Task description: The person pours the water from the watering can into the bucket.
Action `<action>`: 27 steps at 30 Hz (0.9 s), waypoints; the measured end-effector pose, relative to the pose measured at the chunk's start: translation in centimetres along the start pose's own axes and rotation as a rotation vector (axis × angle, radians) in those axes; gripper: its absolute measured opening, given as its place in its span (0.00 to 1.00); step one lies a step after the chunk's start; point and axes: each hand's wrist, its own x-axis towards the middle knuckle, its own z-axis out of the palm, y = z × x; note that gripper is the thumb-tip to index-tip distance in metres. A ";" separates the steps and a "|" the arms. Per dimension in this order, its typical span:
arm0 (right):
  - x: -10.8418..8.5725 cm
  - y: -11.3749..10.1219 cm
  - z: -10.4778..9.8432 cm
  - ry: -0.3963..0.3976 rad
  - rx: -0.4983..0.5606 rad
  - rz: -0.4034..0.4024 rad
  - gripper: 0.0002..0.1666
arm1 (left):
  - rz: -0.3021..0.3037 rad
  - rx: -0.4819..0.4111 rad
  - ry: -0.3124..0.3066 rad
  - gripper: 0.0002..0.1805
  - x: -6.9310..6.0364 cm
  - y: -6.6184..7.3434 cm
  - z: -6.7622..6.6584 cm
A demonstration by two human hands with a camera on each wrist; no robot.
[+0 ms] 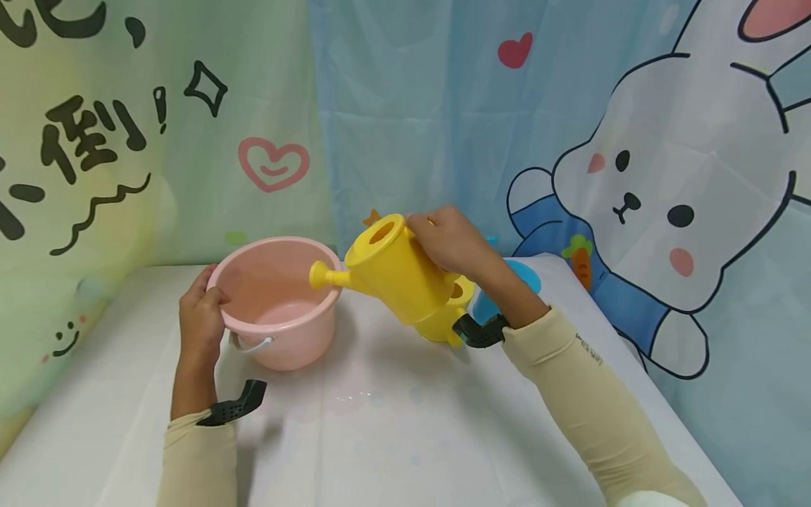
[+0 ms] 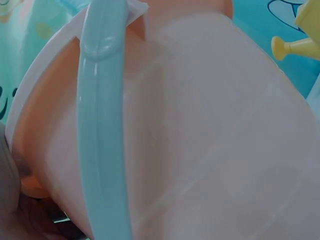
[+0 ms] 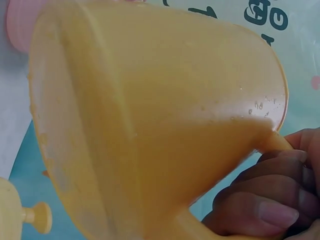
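A yellow watering can (image 1: pixel 405 271) is tilted in the air, its spout head over the right rim of a pink bucket (image 1: pixel 298 345). My right hand (image 1: pixel 453 243) grips the can's handle, and the right wrist view shows the fingers (image 3: pixel 270 195) curled round it. Water drops cling to the can's side (image 3: pixel 200 85). At the bucket's left rim, my left hand (image 1: pixel 201 313) holds on with the thumb over the edge. The bucket's pale handle (image 2: pixel 102 125) hangs down its near side.
Behind the held can stands a second yellow watering can (image 1: pixel 437 327), with a blue object (image 1: pixel 484 306) to its right. Water drops (image 1: pixel 355 398) lie on the white tabletop (image 1: pixel 393 451). A printed curtain (image 1: pixel 405 105) hangs behind the table.
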 end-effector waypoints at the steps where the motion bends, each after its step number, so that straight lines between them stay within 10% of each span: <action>1: 0.1 -0.2 0.0 -0.001 0.005 0.001 0.28 | -0.003 -0.003 0.000 0.32 0.0 0.0 0.0; 27: 0.6 -1.8 -0.2 -0.046 -0.047 -0.017 0.28 | -0.006 0.001 0.005 0.33 -0.3 0.2 0.0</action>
